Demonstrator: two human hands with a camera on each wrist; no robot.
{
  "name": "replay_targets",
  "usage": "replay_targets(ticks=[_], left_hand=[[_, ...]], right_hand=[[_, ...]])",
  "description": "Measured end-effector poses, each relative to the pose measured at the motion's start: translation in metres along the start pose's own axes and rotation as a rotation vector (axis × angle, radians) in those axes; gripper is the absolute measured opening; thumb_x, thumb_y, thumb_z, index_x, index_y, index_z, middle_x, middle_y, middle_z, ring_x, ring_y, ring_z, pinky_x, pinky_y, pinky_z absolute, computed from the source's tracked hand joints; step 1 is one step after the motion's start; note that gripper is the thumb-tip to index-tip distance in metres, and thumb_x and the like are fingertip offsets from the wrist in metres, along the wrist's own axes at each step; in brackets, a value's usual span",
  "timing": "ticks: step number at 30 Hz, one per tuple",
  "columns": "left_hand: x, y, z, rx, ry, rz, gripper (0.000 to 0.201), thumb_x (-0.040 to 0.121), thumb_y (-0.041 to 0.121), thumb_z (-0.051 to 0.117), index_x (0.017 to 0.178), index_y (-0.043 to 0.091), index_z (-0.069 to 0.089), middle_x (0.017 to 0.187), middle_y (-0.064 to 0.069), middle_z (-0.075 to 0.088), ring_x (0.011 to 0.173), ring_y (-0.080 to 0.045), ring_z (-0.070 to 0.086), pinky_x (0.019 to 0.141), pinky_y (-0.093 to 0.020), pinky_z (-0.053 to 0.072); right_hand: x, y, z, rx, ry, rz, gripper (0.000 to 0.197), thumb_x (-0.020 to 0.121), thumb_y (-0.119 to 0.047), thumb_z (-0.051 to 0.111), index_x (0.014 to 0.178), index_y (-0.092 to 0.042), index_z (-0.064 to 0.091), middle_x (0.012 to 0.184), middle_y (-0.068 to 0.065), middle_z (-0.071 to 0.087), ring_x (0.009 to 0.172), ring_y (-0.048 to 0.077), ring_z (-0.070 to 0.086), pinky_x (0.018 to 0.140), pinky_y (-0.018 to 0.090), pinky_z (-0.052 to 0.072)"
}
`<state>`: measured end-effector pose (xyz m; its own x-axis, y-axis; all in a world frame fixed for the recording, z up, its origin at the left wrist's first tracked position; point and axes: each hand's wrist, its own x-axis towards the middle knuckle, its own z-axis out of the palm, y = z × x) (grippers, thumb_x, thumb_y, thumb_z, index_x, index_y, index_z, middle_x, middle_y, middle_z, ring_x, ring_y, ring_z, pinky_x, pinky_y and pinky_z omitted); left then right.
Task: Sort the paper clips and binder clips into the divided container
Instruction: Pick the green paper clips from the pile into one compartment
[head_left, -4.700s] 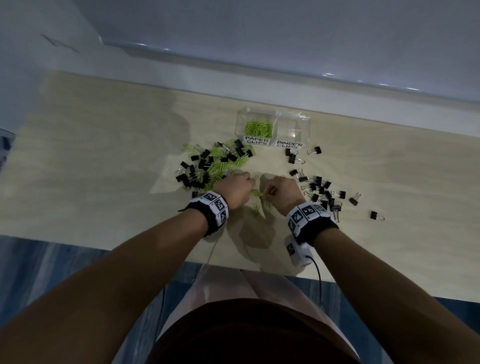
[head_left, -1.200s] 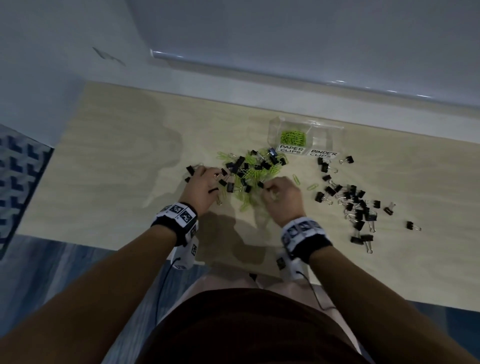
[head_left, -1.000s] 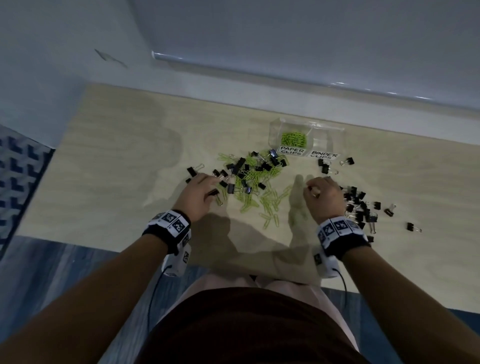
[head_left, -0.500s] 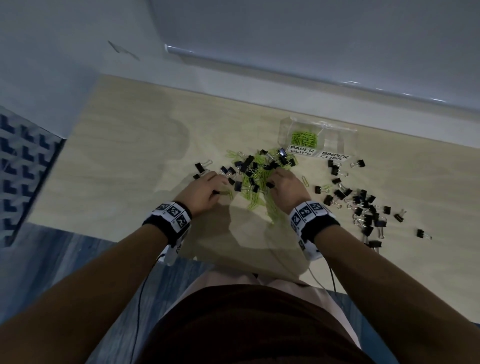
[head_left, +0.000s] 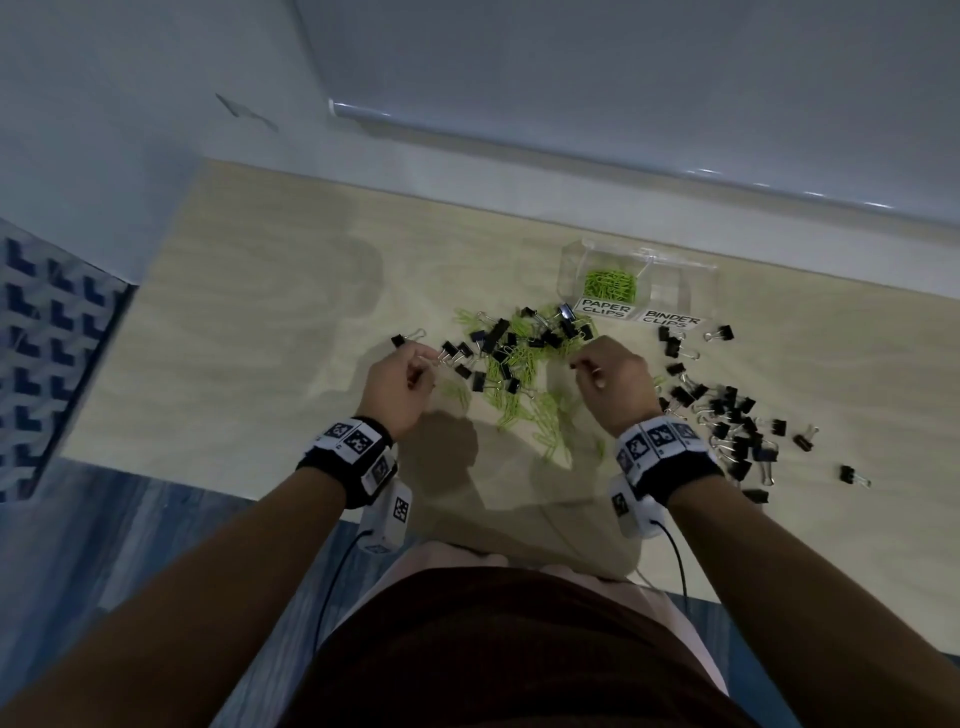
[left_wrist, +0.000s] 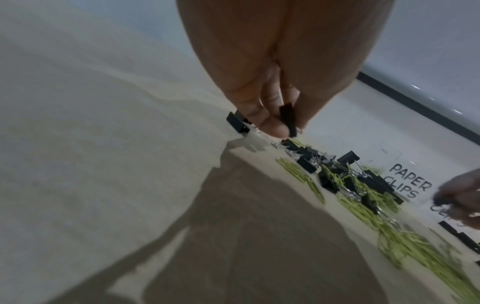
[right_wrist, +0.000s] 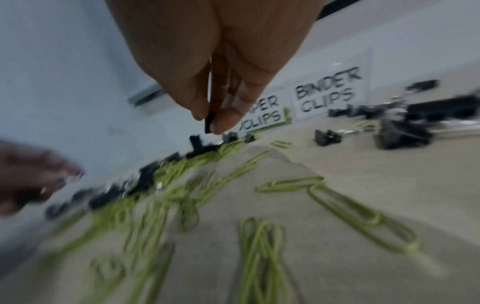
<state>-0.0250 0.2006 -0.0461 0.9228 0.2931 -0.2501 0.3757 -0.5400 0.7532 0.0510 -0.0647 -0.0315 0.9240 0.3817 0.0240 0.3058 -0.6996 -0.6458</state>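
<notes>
A mixed pile of green paper clips and black binder clips lies in the middle of the table. My left hand is lifted over the pile's left edge and pinches a black binder clip. My right hand is lifted at the pile's right edge and pinches another black binder clip. The clear divided container stands behind the pile; its left cell, labelled PAPER CLIPS, holds green clips, and its right cell is labelled BINDER CLIPS.
A second scatter of black binder clips spreads to the right of my right hand. A white wall ledge runs behind the container. The table's front edge lies near my wrists, with blue floor below.
Both hands have risen off the pile since half a second ago, each now pinching a black binder clip. One second ago the right hand was over the right-hand scatter.
</notes>
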Motion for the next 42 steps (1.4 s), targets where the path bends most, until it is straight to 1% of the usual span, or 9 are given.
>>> replay_targets(ticks=[4, 8, 13, 19, 25, 28, 33, 36, 42], left_hand=[[0.014, -0.014, -0.012, 0.183, 0.123, 0.093, 0.014, 0.089, 0.011, 0.053, 0.1, 0.015, 0.062, 0.095, -0.004, 0.063, 0.085, -0.019, 0.057, 0.076, -0.03, 0.049], [0.021, -0.015, -0.014, 0.533, 0.116, 0.303, 0.021, 0.083, 0.019, 0.063, 0.102, 0.014, 0.065, 0.107, -0.007, 0.06, 0.1, -0.032, 0.047, 0.084, -0.043, 0.045], [0.021, 0.011, 0.016, 0.57, -0.281, 0.521, 0.037, 0.085, 0.027, 0.062, 0.12, 0.016, 0.059, 0.122, -0.005, 0.058, 0.114, -0.028, 0.047, 0.097, -0.044, 0.036], [0.018, 0.017, 0.027, 0.587, -0.301, 0.537, 0.038, 0.086, 0.021, 0.059, 0.123, 0.014, 0.055, 0.123, -0.008, 0.056, 0.115, -0.027, 0.045, 0.098, -0.04, 0.036], [0.017, 0.001, -0.009, 0.356, 0.005, 0.334, 0.035, 0.083, 0.024, 0.053, 0.116, 0.011, 0.056, 0.111, -0.013, 0.058, 0.105, -0.03, 0.048, 0.09, -0.04, 0.042], [0.022, -0.008, -0.02, 0.456, 0.052, 0.308, 0.037, 0.083, 0.019, 0.055, 0.119, 0.008, 0.056, 0.115, -0.015, 0.056, 0.107, -0.032, 0.045, 0.092, -0.045, 0.043], [0.028, 0.007, 0.0, 0.48, -0.152, 0.402, 0.043, 0.086, 0.02, 0.06, 0.126, 0.009, 0.052, 0.125, -0.012, 0.051, 0.117, -0.029, 0.04, 0.101, -0.044, 0.038], [0.035, 0.017, 0.01, 0.517, -0.261, 0.392, 0.052, 0.084, 0.023, 0.064, 0.133, 0.013, 0.048, 0.131, -0.008, 0.046, 0.122, -0.027, 0.036, 0.106, -0.04, 0.034], [0.042, 0.014, 0.006, 0.465, -0.242, 0.355, 0.027, 0.085, 0.016, 0.06, 0.111, 0.013, 0.062, 0.114, -0.008, 0.053, 0.108, -0.027, 0.045, 0.094, -0.041, 0.043]], right_hand=[[-0.013, 0.029, -0.029, -0.014, 0.25, 0.131, 0.013, 0.083, 0.004, 0.056, 0.086, -0.002, 0.067, 0.089, 0.011, 0.064, 0.07, 0.017, 0.06, 0.065, 0.018, 0.05], [-0.026, 0.058, -0.044, -0.1, 0.264, 0.215, 0.012, 0.084, 0.0, 0.057, 0.088, 0.0, 0.068, 0.091, 0.015, 0.064, 0.069, 0.026, 0.062, 0.063, 0.03, 0.053], [-0.021, 0.026, -0.02, -0.226, 0.081, 0.089, 0.011, 0.085, -0.01, 0.059, 0.091, -0.009, 0.067, 0.098, 0.005, 0.063, 0.066, 0.015, 0.058, 0.055, 0.024, 0.049], [-0.006, -0.034, 0.038, -0.148, -0.164, -0.112, 0.015, 0.08, -0.015, 0.064, 0.094, -0.01, 0.067, 0.098, 0.007, 0.064, 0.089, 0.024, 0.057, 0.07, 0.033, 0.051], [0.002, -0.042, 0.056, -0.22, -0.255, -0.091, 0.014, 0.084, -0.013, 0.054, 0.092, -0.007, 0.064, 0.099, 0.011, 0.06, 0.092, 0.03, 0.053, 0.07, 0.036, 0.048], [-0.003, -0.038, 0.05, -0.098, -0.16, -0.043, 0.009, 0.084, -0.015, 0.058, 0.086, -0.012, 0.065, 0.091, 0.004, 0.061, 0.082, 0.021, 0.056, 0.065, 0.029, 0.048], [-0.014, -0.015, 0.011, 0.07, 0.121, 0.222, 0.007, 0.084, -0.011, 0.061, 0.09, -0.012, 0.064, 0.084, -0.003, 0.06, 0.073, 0.011, 0.057, 0.064, 0.016, 0.045], [-0.023, 0.01, -0.015, 0.057, 0.232, 0.358, 0.006, 0.086, -0.013, 0.059, 0.087, -0.01, 0.064, 0.08, -0.001, 0.061, 0.07, 0.013, 0.059, 0.063, 0.023, 0.048], [-0.029, 0.061, -0.04, -0.196, 0.245, 0.444, 0.016, 0.083, -0.016, 0.06, 0.093, -0.006, 0.066, 0.092, 0.014, 0.061, 0.085, 0.034, 0.058, 0.072, 0.04, 0.05]])
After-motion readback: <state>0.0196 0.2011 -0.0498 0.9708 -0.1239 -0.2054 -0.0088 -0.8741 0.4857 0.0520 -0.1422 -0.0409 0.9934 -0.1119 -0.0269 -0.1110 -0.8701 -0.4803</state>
